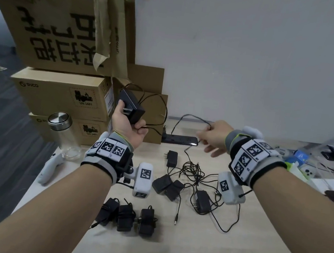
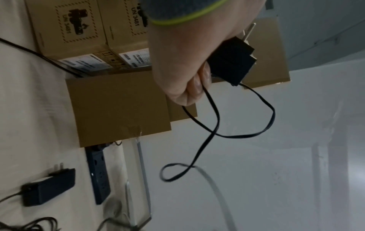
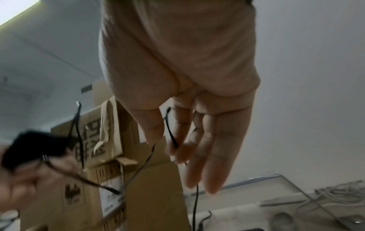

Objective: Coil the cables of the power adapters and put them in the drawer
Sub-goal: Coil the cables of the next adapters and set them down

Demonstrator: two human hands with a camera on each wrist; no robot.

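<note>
My left hand point(image 1: 128, 122) grips a black power adapter point(image 1: 132, 106) raised above the table, with loops of its thin black cable point(image 1: 162, 107) pinched under the fingers; the adapter point(image 2: 232, 61) and hanging cable loops point(image 2: 217, 121) show in the left wrist view. My right hand point(image 1: 216, 135) is to the right, pinching that cable point(image 3: 170, 132) between thumb and forefinger, the other fingers point(image 3: 217, 156) straight. Three coiled adapters point(image 1: 126, 215) lie in a row at the table's front. Several uncoiled adapters point(image 1: 168, 186) with tangled cables point(image 1: 193, 172) lie mid-table. No drawer is in view.
Stacked cardboard boxes point(image 1: 61, 93) stand at the back left. A black power strip point(image 1: 180, 139) lies by the wall. A glass bottle with steel lid point(image 1: 63, 133) and a white controller point(image 1: 50, 168) sit at the left table edge. Clutter point(image 1: 307, 165) fills the right side.
</note>
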